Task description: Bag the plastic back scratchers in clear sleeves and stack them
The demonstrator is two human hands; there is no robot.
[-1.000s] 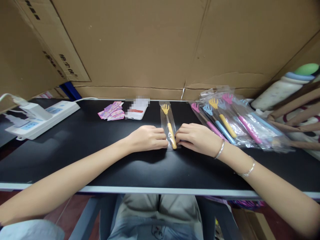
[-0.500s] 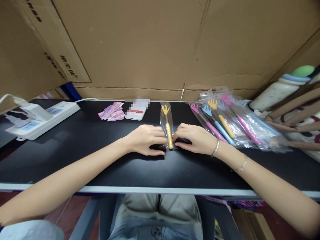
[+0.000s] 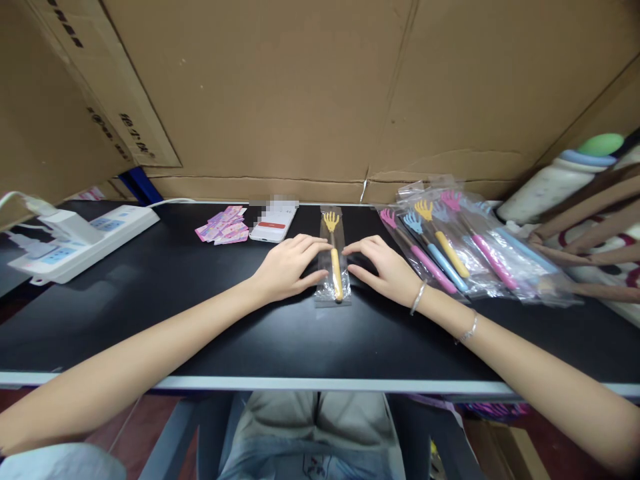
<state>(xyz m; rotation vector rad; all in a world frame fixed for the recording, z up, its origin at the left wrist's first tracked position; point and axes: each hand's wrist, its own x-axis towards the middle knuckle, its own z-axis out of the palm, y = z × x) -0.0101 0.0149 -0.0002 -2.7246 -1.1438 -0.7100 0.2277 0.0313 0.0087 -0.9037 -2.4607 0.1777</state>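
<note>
A yellow hand-shaped scratcher (image 3: 337,273) lies upright in the view, inside a clear plastic bag (image 3: 325,287), on the black table. At the bag's left edge is my left hand (image 3: 290,267), thumb and fingers apart, fingertips touching the plastic. My right hand (image 3: 383,269) is open at the bag's right edge, its fingertips on or close to the plastic. Neither hand grips the scratcher. To the right lie several bagged scratchers, among them a pink one (image 3: 433,269), a blue one (image 3: 447,265) and another yellow one (image 3: 451,254).
Pink and purple cards (image 3: 223,225) and a white phone (image 3: 275,223) lie at the back left. A white power strip (image 3: 90,243) with plugs is at the far left. A pale bottle (image 3: 543,187) leans at the back right, before the cardboard wall (image 3: 280,87).
Both hands have moved slightly up along the bag, away from its lower end, and their fingers have spread. More of the bag's lower part now shows.
</note>
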